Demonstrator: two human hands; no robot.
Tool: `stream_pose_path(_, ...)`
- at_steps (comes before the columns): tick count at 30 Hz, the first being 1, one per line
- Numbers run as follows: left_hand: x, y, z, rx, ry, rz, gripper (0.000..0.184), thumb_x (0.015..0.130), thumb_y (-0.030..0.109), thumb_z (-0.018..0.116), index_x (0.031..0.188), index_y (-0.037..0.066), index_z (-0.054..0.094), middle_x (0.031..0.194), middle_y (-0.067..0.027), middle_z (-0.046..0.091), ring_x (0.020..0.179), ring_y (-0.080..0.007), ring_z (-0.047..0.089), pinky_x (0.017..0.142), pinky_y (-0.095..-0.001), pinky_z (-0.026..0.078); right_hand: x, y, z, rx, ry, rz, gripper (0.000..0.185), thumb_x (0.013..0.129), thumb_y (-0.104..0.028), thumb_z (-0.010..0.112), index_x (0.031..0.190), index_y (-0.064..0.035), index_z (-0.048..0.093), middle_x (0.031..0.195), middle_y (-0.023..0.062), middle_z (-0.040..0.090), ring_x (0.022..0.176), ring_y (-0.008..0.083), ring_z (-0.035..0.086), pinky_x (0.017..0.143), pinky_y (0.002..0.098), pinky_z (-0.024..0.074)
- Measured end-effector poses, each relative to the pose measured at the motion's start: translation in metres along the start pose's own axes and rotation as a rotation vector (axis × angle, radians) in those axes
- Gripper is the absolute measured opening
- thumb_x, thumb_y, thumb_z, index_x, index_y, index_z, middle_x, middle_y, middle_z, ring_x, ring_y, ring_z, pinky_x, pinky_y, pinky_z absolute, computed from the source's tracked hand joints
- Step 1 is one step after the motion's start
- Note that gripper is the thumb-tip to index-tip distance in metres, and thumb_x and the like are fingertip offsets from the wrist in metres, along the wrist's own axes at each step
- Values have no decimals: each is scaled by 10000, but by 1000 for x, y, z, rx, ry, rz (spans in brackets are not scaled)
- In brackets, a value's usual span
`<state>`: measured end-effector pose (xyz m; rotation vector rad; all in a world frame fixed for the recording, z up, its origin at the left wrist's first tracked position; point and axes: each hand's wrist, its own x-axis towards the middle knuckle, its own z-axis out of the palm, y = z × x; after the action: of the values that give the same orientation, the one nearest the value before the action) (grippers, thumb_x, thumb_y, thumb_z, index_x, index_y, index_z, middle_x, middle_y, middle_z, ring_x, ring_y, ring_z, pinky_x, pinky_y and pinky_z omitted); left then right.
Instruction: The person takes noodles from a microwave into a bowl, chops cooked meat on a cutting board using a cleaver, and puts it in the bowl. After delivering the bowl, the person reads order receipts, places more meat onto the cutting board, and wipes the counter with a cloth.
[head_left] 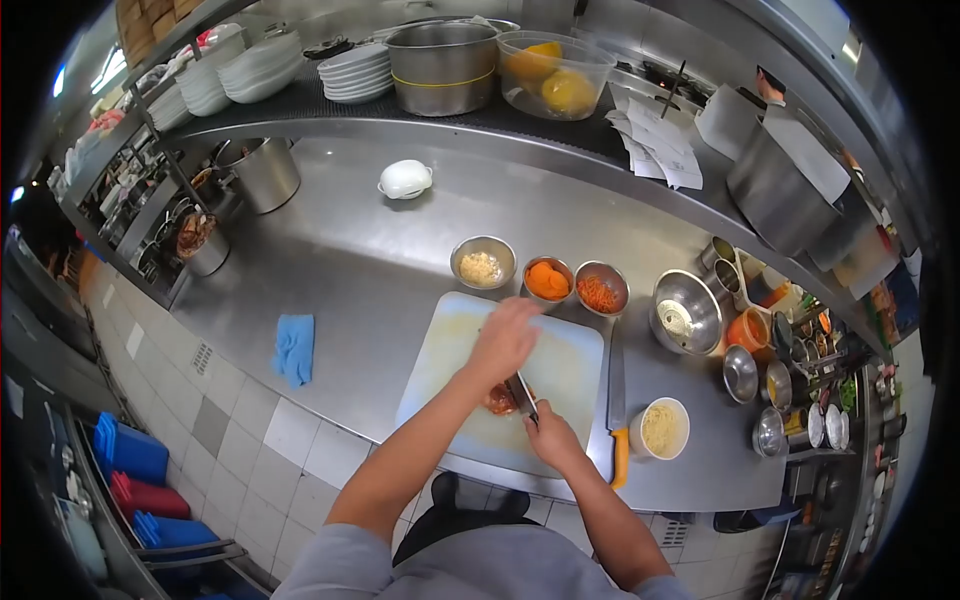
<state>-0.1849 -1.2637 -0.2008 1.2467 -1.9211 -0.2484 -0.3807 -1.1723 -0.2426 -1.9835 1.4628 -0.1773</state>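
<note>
On a white cutting board [432, 395] my right hand [556, 440] is wrapped round the handle of a knife [520, 393]. The blade lies over a small reddish-brown piece of food [500, 401]. My left hand [507, 335] is above the blade, over the upper part of the board; its fingers are blurred, and what they hold, if anything, cannot be made out. Just beyond the board stand metal bowls with a pale chopped food [480, 266], an orange food [547, 281] and orange shreds [598, 293].
Right of the board lies a large knife with a yellow handle [620, 457], beside a white tub [661, 429]. A metal bowl [686, 312] stands farther right. A blue cloth [294, 350] is at the left, a white dish [406, 179] behind. A shelf [460, 138] with plates overhangs the back.
</note>
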Motion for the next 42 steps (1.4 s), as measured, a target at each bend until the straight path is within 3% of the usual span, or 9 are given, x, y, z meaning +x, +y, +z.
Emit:
stream_pose_path(3,-44,-18,-34,-141,166,-241,156,906,71,662,1050,41,611,1099,-146,622,1049,-333,627,913,-447,515,-12,-3,-8,46,19,18,336,1032,-277,563,1170,9,456,927,313,695,905,521,674,797,594,520)
stream_pose_path(4,-64,-24,-41,-138,166,-248,156,906,71,662,1050,41,611,1099,-146,622,1049,-333,627,913,-447,515,-17,-6,-10,51,42,39,345,1034,-286,565,1169,12,454,911,313,693,896,524,672,791,593,518)
stream_pose_path(6,-101,-29,-46,-210,-135,-422,144,879,67,697,998,64,615,1081,-123,617,1071,-349,632,916,-421,529,-27,-15,-12,71,83,23,343,1035,-285,566,1164,12,453,901,311,690,878,526,670,784,593,518)
stream_pose_path(9,-134,-24,-40,-122,-98,-216,168,878,82,724,1007,68,617,1060,-121,626,1026,-341,641,863,-403,536,-32,-25,-6,98,129,-6,333,1036,-275,573,1157,11,455,889,309,686,847,526,668,764,590,519)
stream_pose_path(14,-143,-19,-27,-111,-67,-204,168,870,90,742,985,62,622,1071,-117,631,1034,-343,641,884,-414,542,-39,-70,-21,108,194,-56,301,1038,-244,585,1153,9,468,890,306,684,831,523,672,727,581,522)
stream_pose_path(16,-146,-24,-22,-80,-47,-172,168,867,90,746,980,60,625,1075,-116,633,1031,-343,641,888,-422,543,-49,-96,-36,255,390,-203,310,1030,-220,597,1188,13,469,881,315,685,849,545,662,722,590,500)
stream_pose_path(24,-152,-39,-17,-27,-115,-119,183,859,83,750,997,42,638,1070,-129,612,1009,-344,640,848,-428,552,-3,-31,40,-52,33,9,341,1019,-254,567,1219,-6,447,906,316,695,865,525,676,776,615,525)
stream_pose_path(34,-138,-56,-41,-127,-98,-112,203,807,31,704,997,58,636,1066,-126,601,1024,-351,614,881,-440,531,-24,-53,18,121,169,39,320,1029,-256,579,1160,0,439,871,311,679,838,539,656,741,608,502)
stream_pose_path(42,-132,-70,-35,-89,-334,-52,288,803,56,709,1079,57,629,1136,-129,618,1089,-354,595,955,-444,511,-36,-65,27,140,197,58,305,1033,-261,576,1141,3,468,887,322,675,836,538,658,746,609,504)
